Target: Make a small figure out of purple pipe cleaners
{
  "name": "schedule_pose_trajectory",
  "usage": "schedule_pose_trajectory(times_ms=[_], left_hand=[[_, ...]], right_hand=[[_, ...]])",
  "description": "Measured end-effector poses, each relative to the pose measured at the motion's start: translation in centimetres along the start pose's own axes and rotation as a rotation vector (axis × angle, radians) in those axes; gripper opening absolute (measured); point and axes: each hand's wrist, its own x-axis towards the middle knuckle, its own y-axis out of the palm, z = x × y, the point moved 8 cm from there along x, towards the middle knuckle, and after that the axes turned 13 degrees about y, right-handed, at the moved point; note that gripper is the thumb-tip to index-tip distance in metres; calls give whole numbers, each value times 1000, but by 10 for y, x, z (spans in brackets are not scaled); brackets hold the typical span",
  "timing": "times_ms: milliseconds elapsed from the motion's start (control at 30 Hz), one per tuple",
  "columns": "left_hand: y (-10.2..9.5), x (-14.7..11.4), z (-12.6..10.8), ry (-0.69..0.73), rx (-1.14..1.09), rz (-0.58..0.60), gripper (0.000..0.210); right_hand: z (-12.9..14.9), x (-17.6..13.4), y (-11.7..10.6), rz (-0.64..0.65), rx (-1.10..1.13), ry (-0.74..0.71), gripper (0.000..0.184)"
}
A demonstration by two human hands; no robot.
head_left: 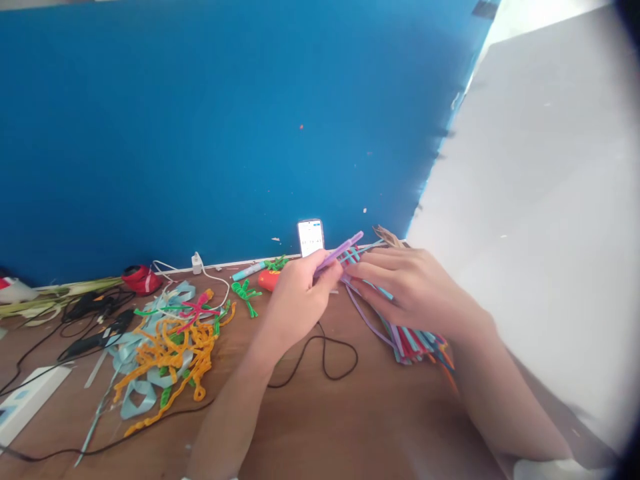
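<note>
Above the table, my left hand (303,288) is closed in a pinch around a purple pipe cleaner (349,244), whose doubled end sticks up to the right past the thumb. My right hand (407,287) meets it from the other side, its fingertips closed on the same purple strand close to the left fingers. A loose length of purple curves down below the right fingers. Beneath and behind the right hand lies a bundle of pipe cleaners (413,343) in red, light blue, purple and orange, partly hidden by that hand.
A lit phone (311,236) leans against the blue wall panel (225,133). Leftward are a tangled pile of orange pipe cleaners (173,350) with light blue ribbon, a green twisted figure (245,295), a marker (249,271), red tape (141,280), and a white power strip (31,403). A black cable (325,353) crosses the table.
</note>
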Motion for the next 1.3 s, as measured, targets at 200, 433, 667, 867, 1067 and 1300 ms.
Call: schedule_pose_trajectory(times_ms=[200,433,667,867,1067,1300], left_hand=[[6,5,17,-49,-7,-55,35],[4,9,24,-70,-193,-30,32],[-1,15,-2,176,-124,54,26],[0,17,11,135,-123,-31,31],[-2,17,18,82,-76,-22,33],[9,12,35,-118,-307,121,36]], right_hand=[[-3,2,10,53,-30,-32,20],[-10,7,12,76,133,43,26],[-26,9,6,-34,551,245,30],[-28,11,15,45,671,305,34],[-27,11,20,37,201,116,26],[-28,9,19,-75,214,-27,20]])
